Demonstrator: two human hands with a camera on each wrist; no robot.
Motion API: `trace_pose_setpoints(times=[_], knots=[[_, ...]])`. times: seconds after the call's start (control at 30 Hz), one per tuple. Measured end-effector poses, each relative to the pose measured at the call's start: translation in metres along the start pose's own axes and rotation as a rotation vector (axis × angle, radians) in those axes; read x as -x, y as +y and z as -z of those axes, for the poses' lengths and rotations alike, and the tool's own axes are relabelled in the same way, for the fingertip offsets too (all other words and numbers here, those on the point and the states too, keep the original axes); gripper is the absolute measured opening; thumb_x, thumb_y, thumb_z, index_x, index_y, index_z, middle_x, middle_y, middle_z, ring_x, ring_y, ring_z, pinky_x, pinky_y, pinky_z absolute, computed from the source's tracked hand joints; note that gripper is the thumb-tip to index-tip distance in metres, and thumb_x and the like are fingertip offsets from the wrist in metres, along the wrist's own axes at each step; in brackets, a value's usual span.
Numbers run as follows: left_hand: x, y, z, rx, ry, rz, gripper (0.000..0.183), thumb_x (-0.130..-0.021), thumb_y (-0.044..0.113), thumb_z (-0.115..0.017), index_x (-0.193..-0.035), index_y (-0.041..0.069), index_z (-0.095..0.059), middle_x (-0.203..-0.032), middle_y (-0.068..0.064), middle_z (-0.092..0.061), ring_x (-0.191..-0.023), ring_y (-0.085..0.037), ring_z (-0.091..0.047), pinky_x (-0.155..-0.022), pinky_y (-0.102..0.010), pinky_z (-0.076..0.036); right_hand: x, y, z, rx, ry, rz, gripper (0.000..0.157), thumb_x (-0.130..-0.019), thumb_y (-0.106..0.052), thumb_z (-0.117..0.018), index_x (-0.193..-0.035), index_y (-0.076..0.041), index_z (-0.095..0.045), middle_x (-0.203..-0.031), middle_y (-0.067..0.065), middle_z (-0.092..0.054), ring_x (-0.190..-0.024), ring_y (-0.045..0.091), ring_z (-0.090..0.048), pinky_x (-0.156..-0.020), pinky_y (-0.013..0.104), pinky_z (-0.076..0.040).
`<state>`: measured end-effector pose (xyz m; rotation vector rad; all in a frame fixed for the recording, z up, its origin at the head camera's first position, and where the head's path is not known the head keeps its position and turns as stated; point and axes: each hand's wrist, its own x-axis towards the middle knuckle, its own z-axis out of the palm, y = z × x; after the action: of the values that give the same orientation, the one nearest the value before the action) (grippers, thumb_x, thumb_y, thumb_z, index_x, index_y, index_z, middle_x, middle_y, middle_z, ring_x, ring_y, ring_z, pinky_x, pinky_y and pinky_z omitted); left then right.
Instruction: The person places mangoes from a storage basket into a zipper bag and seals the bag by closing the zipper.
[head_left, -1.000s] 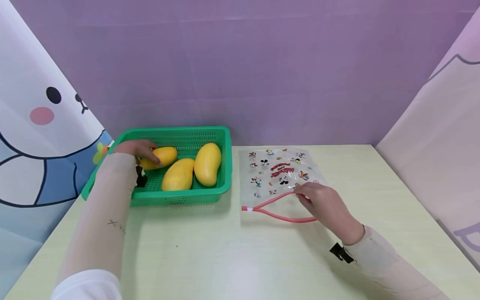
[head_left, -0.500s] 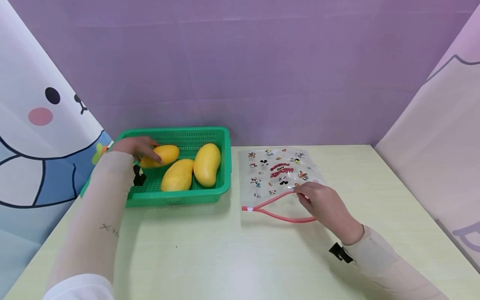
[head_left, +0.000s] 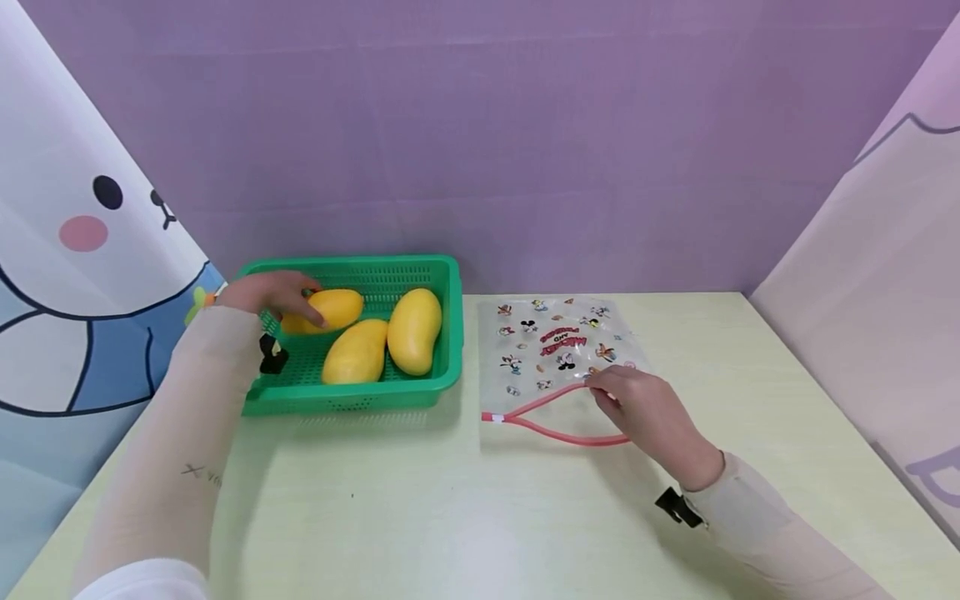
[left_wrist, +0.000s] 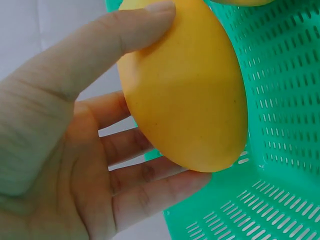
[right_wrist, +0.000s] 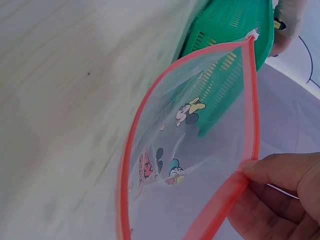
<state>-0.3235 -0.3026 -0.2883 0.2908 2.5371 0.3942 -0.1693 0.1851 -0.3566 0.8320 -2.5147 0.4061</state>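
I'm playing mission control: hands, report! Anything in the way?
Left hand grips oval yellow mango. Right hand pinches red rim of open clear plastic bag. Between mango and bag: green plastic basket wall.

Three mangoes (head_left: 416,332) glow golden yellow against a bright green basket (head_left: 397,396) patterned with rows of small slots, while the clear bag (head_left: 551,367) bears scattered multicoloured cartoon figures (head_left: 566,361), red lettering (head_left: 564,341) and a coral-red zip strip (head_left: 566,436) with a white slider (head_left: 497,418). The worktop (head_left: 397,533) is pale cream-yellow with faint grain, and the backdrop (head_left: 487,150) plain purple. One side cloth (head_left: 45,283) shows white and blue areas, a pink cheek (head_left: 84,233) and dark outlines; both long sleeves (head_left: 165,433) are beige.
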Motion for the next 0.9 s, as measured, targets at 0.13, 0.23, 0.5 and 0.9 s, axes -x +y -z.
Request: trace_pose_setpoints(times=[0.13, 0.23, 0.5, 0.9], knots=[[0.0009, -0.002, -0.0006, -0.027, 0.018, -0.019, 0.082, -0.086, 0.04, -0.065, -0.141, -0.01, -0.028, -0.139, -0.034, -0.032, -0.116, -0.044, -0.046, -0.086, -0.05, -0.049, 0.0009, -0.0004, -0.0012, 0.003, 0.013, 0.009, 0.018, -0.071, 0.005, -0.076, -0.086, -0.005, -0.073, -0.087, 0.006, -0.072, -0.079, 0.02, -0.068, -0.071, 0.037, -0.055], [0.0013, -0.0031, -0.0022, -0.047, 0.048, -0.034, 0.08, -0.086, 0.039, -0.066, -0.139, -0.01, -0.032, -0.135, -0.034, -0.037, -0.112, -0.043, -0.049, -0.083, -0.049, -0.05, 0.0011, -0.0007, -0.0014, 0.009, 0.025, 0.019, 0.019, -0.07, 0.005, -0.077, -0.086, -0.004, -0.072, -0.087, 0.006, -0.072, -0.079, 0.02, -0.068, -0.069, 0.036, -0.056], [0.0016, -0.0053, -0.0055, -0.11, 0.165, -0.04, 0.079, -0.084, 0.042, -0.066, -0.137, -0.009, -0.038, -0.131, -0.032, -0.043, -0.105, -0.039, -0.052, -0.084, -0.051, -0.047, -0.0003, -0.0013, -0.0037, 0.024, 0.045, 0.037, 0.019, -0.071, 0.004, -0.077, -0.087, -0.004, -0.072, -0.086, 0.006, -0.071, -0.079, 0.019, -0.068, -0.071, 0.036, -0.056], [0.0027, -0.0041, -0.0057, -0.126, 0.252, -0.019, 0.082, -0.081, 0.045, -0.069, -0.134, -0.01, -0.041, -0.132, -0.033, -0.043, -0.111, -0.044, -0.047, -0.09, -0.059, -0.041, -0.0027, -0.0027, -0.0046, 0.035, 0.043, 0.04, 0.017, -0.072, 0.003, -0.077, -0.087, -0.005, -0.072, -0.086, 0.005, -0.071, -0.079, 0.018, -0.067, -0.071, 0.036, -0.055]])
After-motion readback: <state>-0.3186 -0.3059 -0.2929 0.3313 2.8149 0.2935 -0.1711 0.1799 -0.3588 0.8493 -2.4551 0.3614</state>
